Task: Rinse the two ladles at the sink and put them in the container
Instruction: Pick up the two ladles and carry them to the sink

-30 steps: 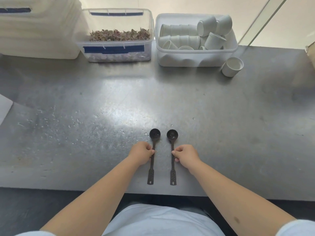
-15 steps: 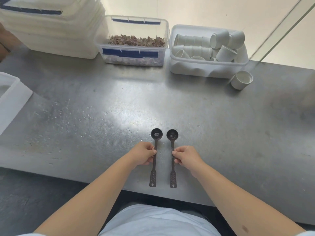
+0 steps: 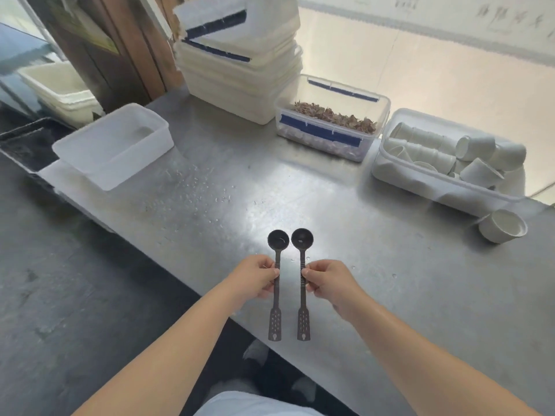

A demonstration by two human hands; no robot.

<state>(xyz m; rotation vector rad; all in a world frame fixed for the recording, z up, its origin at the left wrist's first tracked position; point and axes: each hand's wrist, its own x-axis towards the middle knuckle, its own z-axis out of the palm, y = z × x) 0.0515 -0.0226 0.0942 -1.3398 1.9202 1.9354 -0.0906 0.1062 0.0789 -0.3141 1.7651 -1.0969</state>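
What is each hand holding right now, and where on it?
Left hand pinches the left ladle mid-handle; right hand pinches the right ladle mid-handle.

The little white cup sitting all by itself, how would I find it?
Look at the steel counter, far right side. Beside the clear tub of white cups stands the lone white cup. It alone sits outside the tub, upright on bare metal.

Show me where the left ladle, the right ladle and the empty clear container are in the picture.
left ladle [image 3: 278, 240]: head view, on its round bowl.
right ladle [image 3: 302, 238]: head view, on its round bowl.
empty clear container [image 3: 99, 172]: head view, on its near side wall.
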